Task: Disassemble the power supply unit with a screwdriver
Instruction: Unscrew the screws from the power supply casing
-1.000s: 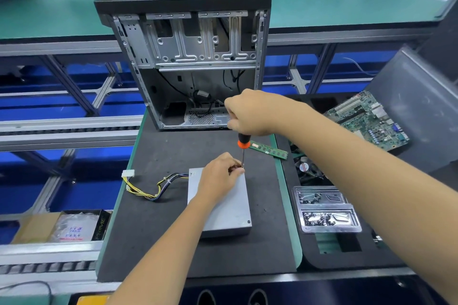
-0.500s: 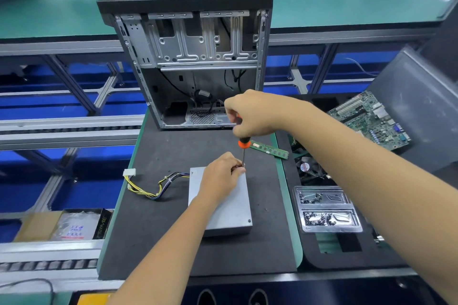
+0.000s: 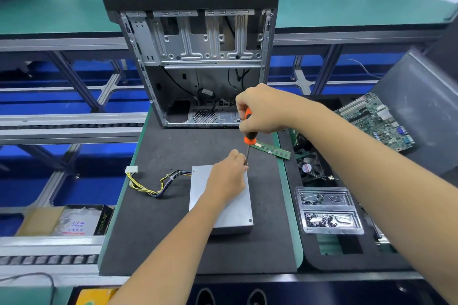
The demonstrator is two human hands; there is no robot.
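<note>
Mat: a dark mat (image 3: 173, 238) was spread over the near part of the bench (image 3: 290, 205), whose green edge was seen along the mat's right side.
Power supply: a grey metal box (image 3: 238, 213) was laid flat on the mat, near its middle, with one screw seen at the near right corner of its lid.
Left hand: the left hand (image 3: 226, 177) was rested on the far end of the box, and its fingers (image 3: 239, 156) were curled around the lower shaft of the tool at the far right corner.
Screwdriver: the screwdriver (image 3: 248, 141) was held nearly upright, tip down at the far right corner of the box; the tip itself was hidden by the left hand.
Right hand: the orange and black handle was gripped from above by the right hand (image 3: 262, 111), fingers clenched around it.
Wires: a bundle of yellow and black wires (image 3: 158, 182) was run out of the box's left side across the mat to a white plug (image 3: 131, 170) at the mat's left edge.
Screw tray: a clear tray (image 3: 327, 210) with loose screws was placed to the right of the mat.
Memory stick: a green strip (image 3: 271, 150) was laid at the mat's right edge, just beyond the tool.
Circuit board: a green board (image 3: 376, 121) was propped at the far right.
Computer case: an opened case (image 3: 198, 57) was stood upright at the far end of the mat.
</note>
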